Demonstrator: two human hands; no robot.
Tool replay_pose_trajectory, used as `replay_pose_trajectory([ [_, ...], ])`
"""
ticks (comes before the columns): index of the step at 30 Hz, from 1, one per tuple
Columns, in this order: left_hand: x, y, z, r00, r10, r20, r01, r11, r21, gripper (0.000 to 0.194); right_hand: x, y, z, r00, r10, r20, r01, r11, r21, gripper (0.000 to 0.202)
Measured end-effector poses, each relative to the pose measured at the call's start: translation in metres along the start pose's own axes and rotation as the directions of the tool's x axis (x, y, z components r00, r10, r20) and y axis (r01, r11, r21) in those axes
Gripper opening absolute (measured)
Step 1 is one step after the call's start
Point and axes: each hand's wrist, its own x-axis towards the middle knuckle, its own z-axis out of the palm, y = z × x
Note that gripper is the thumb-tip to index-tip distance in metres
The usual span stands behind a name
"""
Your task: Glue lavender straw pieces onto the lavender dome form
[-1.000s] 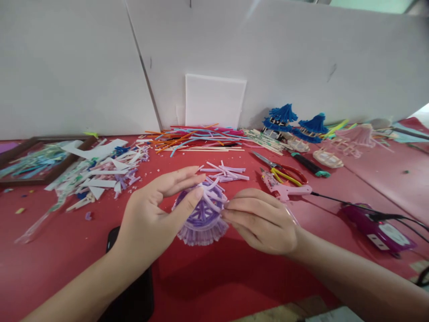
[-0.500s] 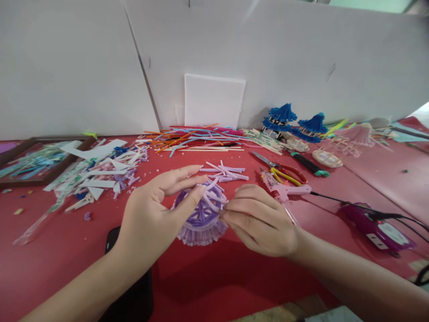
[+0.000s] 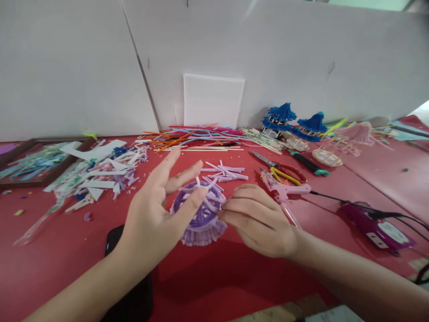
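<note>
A round purple craft piece made of fuzzy stems, with a spoked ring and a fringed lower edge, sits between my hands above the red table. Pale lilac pipe-cleaner strips cross its top. My left hand is open at its left side; its fingers are spread and raised, and the thumb rests over the top strips. At the right rim, my right hand pinches the end of a lilac strip, its fingertips partly hiding that end. Just beyond lie several loose lilac cut pieces.
Coloured pipe cleaners lie along the back. Pliers, a pink glue gun and a corded purple power strip are at right, below blue craft roofs. Paper scraps and a black phone are at left.
The fingers of my left hand have lifted and spread away from the strips, leaving the thumb over them. My right hand keeps its pinch at the rim, almost unmoved.
</note>
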Motion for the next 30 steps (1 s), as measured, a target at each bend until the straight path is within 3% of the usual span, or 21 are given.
replay_pose_trajectory([
  [4, 0.0009, 0.0031, 0.0005, 1.000, -0.008, 0.010, 0.007, 0.986, 0.166, 0.076, -0.0004, -0.0001, -0.0005, 1.000, -0.006, -0.007, 0.006, 1.000, -0.014, 0.013],
  [10, 0.0033, 0.0076, 0.0001, 0.997, 0.005, 0.071, -0.018, 0.983, 0.184, 0.057, 0.0020, -0.0020, -0.0007, 1.000, 0.001, 0.009, -0.001, 0.999, -0.041, 0.016],
  [13, 0.0022, 0.0059, -0.0002, 0.997, -0.017, 0.070, 0.009, 0.994, 0.107, 0.060, 0.0012, -0.0024, 0.0004, 1.000, 0.000, 0.010, 0.001, 0.999, -0.036, 0.016],
  [17, 0.0014, 0.0011, -0.0020, 0.999, 0.008, 0.048, -0.002, 0.992, -0.126, 0.057, -0.0006, -0.0023, 0.0021, 1.000, 0.009, -0.006, -0.009, 0.999, -0.033, 0.015],
  [24, 0.0053, -0.0013, -0.0039, 0.992, 0.051, 0.118, -0.065, 0.991, 0.115, 0.060, 0.0008, -0.0025, 0.0023, 1.000, 0.011, -0.003, -0.011, 0.999, -0.036, 0.016],
  [30, 0.0041, 0.0007, 0.0004, 0.995, 0.002, 0.096, 0.009, 0.993, -0.121, 0.046, -0.0008, -0.0025, 0.0040, 1.000, 0.022, -0.019, -0.023, 0.999, -0.036, 0.017],
])
